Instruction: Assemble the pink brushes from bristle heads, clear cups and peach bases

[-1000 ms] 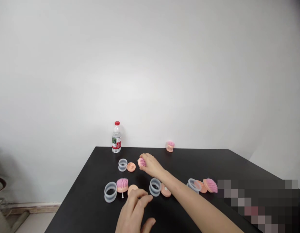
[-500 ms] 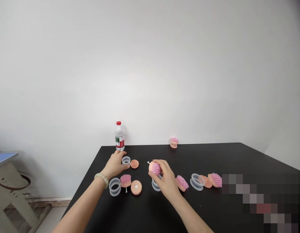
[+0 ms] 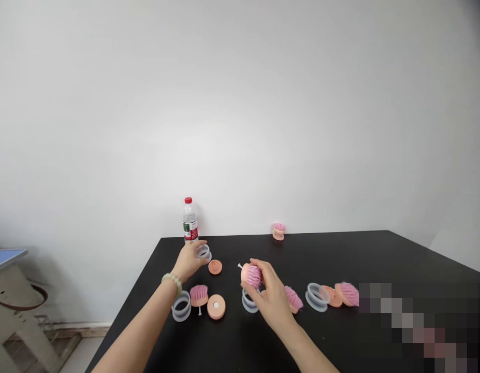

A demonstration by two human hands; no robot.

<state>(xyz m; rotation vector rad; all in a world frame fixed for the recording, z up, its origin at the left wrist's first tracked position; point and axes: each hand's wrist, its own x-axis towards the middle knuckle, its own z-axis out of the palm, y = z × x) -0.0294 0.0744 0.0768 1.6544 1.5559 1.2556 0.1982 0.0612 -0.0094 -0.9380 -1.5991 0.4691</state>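
Right hand [image 3: 271,292]: thumb and fingers clamped around a pink-bristled brush head [image 3: 252,276], held above the table [image 3: 240,342]; white stem pointing up and left, apparently gripped by the body so the stem stays free. Left hand [image 3: 188,263]: thumb and fingers closed on a translucent ring [image 3: 203,252], tilted, just in front of the bottle [image 3: 190,228]; an edge hold, presumably to leave the bore unobstructed. Whether the ring touches the tabletop: cannot tell.

Near the ring: one orange disc [image 3: 215,267], flat, socketed face up. Nearer the person: grey ring [image 3: 176,314], stemmed brush [image 3: 199,294] with bristles up, peach disc [image 3: 216,307], side by side, seemingly grouped as a set. Below the held brush: middle ring [image 3: 250,304]. Beyond the right wrist: partly hidden brush [image 3: 293,299]. Farther right: ring, disc and brush cluster [image 3: 317,298]. At the back: joined brush unit [image 3: 278,232], upright, bristles up.
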